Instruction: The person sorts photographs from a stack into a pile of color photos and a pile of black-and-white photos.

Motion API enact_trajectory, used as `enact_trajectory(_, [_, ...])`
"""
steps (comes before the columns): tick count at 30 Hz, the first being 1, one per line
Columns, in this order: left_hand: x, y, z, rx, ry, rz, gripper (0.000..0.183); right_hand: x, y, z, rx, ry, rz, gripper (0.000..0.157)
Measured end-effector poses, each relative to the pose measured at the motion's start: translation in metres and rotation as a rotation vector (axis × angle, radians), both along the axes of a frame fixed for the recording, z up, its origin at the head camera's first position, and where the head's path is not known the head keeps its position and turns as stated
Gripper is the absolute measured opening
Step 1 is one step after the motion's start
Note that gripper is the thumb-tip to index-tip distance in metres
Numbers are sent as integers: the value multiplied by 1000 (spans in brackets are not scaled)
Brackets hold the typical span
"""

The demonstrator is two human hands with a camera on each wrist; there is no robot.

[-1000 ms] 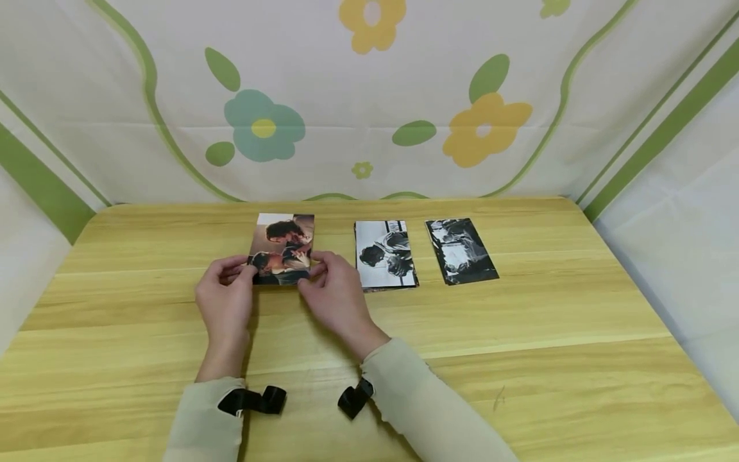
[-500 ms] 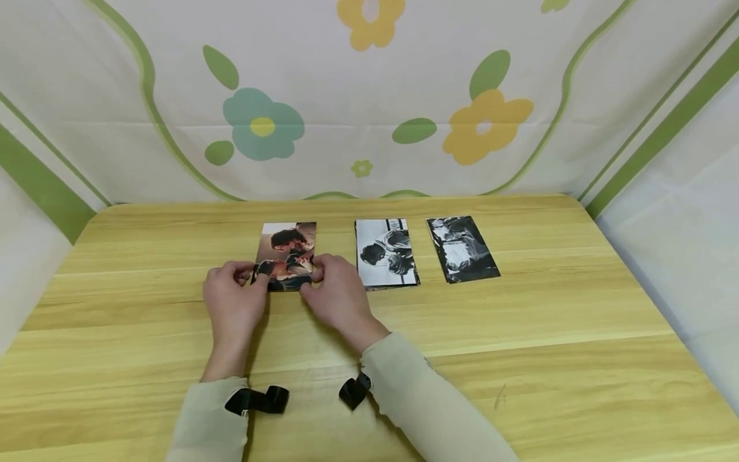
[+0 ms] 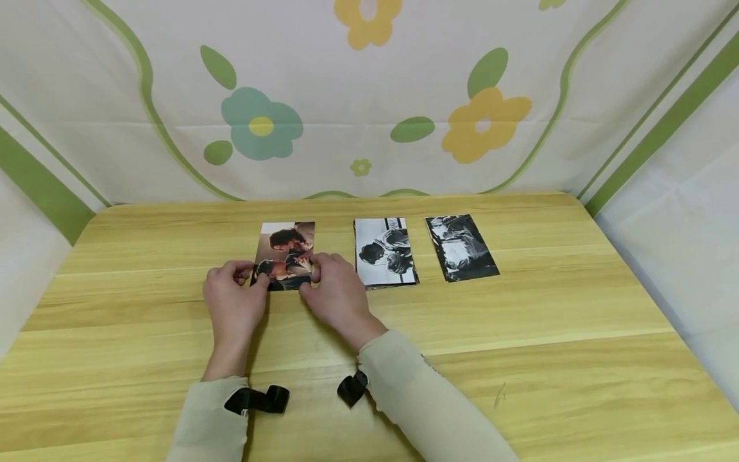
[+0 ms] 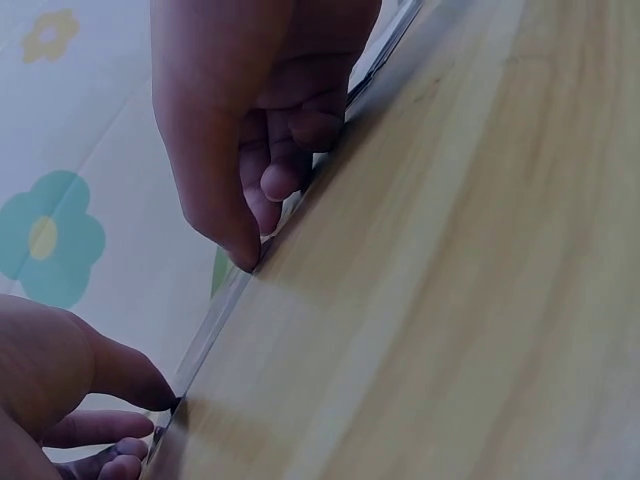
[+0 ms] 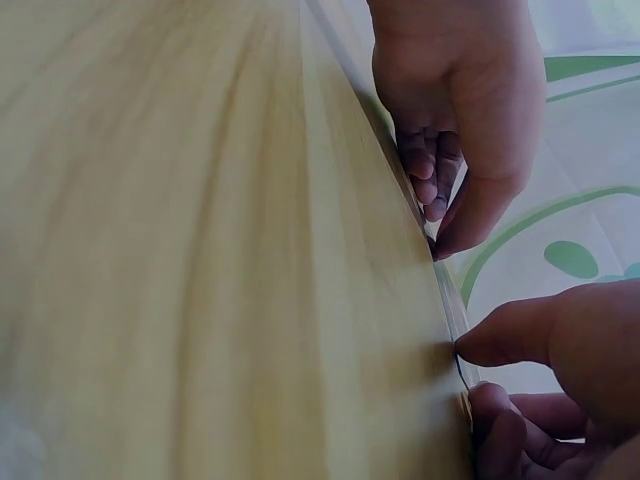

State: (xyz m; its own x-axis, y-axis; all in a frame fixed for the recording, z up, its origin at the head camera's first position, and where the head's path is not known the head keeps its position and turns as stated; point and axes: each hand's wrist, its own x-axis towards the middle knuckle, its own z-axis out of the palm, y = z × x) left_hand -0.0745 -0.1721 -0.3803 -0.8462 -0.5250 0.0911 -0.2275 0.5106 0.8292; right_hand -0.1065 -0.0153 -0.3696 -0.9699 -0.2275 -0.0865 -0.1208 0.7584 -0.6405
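A colour photo card [image 3: 285, 247] showing two people lies on the table toward the left in the head view. My left hand [image 3: 233, 298] pinches its near left corner, thumb on the front edge. At the near right corner my right hand [image 3: 337, 298] grips it, thumb at the front edge and fingers along the side. Both wrist views look edge-on, with the thumb of the left hand [image 4: 60, 390] and that of the right hand [image 5: 560, 360] low at the tabletop. Beside the right hand lies a stack of black-and-white photo cards [image 3: 385, 251].
Farther right, another stack of dark photo cards [image 3: 462, 248] lies slanted. The wooden table [image 3: 519, 372] meets a white cloth backdrop [image 3: 335, 96] with flowers at its far edge. Black straps [image 3: 256, 400] hang from both sleeves.
The colour card has come slightly toward me and down onto the table, both hands staying on it. The left hand has shifted a little right. Over the last half second little differs.
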Motion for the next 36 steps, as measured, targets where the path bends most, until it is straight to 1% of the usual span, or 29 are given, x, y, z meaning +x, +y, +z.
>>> enact_trajectory(8, [0,-1,-2,-7,9,2,30,1,0,2,22,14,9,48])
enact_trajectory(13, [0,-1,-1,7,-8,0,31,1,0,1,17,26,6,48])
enact_trajectory(19, [0,-1,0,20,-31,5,31,1,1,-1,-39,20,-14,48])
enact_trajectory(23, [0,-1,2,47,-47,16,31,2,5,-1,-110,8,-7,47])
enact_trajectory(26, [0,-1,4,85,-45,36,29,4,12,1,-194,-12,27,44])
enact_trajectory(29, [1,0,8,152,-22,63,27,6,21,3,-281,-29,62,40])
enact_trajectory(33, [-1,3,14,235,24,71,25,7,37,4,-366,12,85,36])
enact_trajectory(34, [-1,4,16,253,28,63,25,7,41,5,-381,29,88,35])
enact_trajectory(36, [-2,8,20,321,36,36,24,7,50,7,-404,60,93,34])
